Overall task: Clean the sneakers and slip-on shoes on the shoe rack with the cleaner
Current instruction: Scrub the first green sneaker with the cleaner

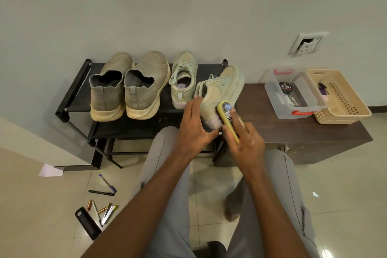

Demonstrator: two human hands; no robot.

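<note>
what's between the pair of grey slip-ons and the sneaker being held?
Head view: the other pale green lace-up sneaker stands upright on the black shoe rack, between the grey knit slip-on shoes and the tilted sneaker.

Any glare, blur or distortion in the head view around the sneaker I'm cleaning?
Head view: sneaker and both hands sharp, light even; wide-angle bending curves the rack and bench edges; small glare spots only on the floor tiles.
</note>
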